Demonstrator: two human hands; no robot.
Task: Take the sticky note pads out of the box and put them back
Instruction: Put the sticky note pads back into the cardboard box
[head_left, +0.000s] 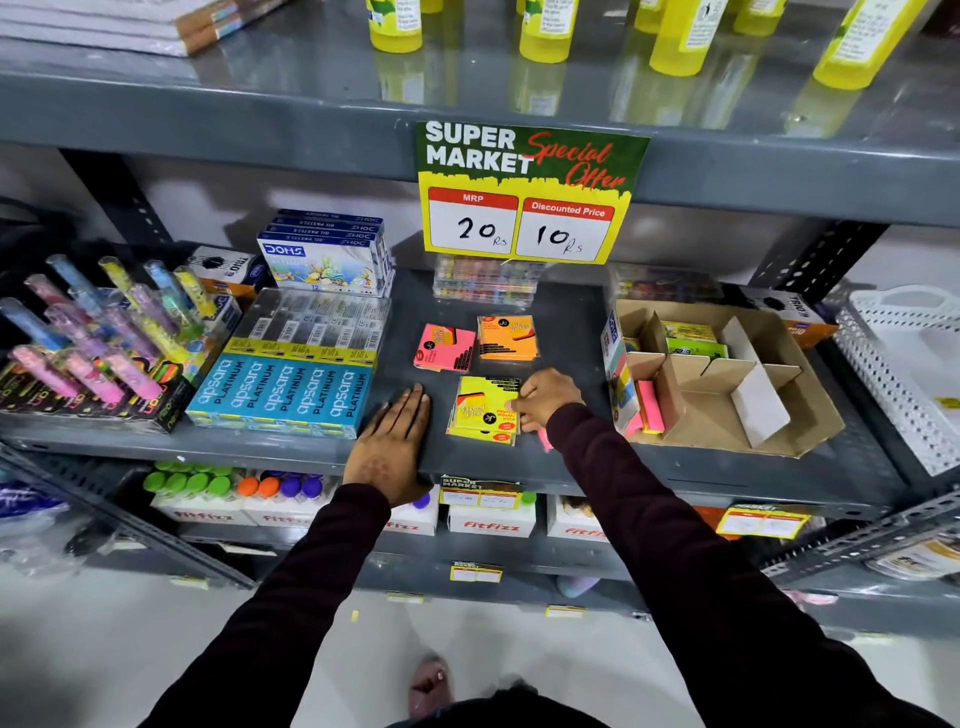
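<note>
A cardboard box (810, 415) with dividers stands on the grey shelf (571, 322) at the right; green and yellow pads (688, 338) lie in its back compartment and pink and yellow pads (649, 408) stand at its front left. Three stacks of sticky note pads lie on the shelf: pink (444, 347), orange (506, 339) and yellow (483, 410). My right hand (545, 397) pinches the right edge of the yellow stack. A pink piece (544, 440) shows under that wrist. My left hand (392, 441) lies flat on the shelf's front edge, fingers together, holding nothing.
Blue Apsara pencil boxes (291, 389) and a rack of coloured pens (93, 332) fill the shelf's left. Crayon boxes (324, 254) and clear cases (485, 283) sit behind. A price sign (524, 192) hangs from the upper shelf. A white basket (904, 364) stands at far right.
</note>
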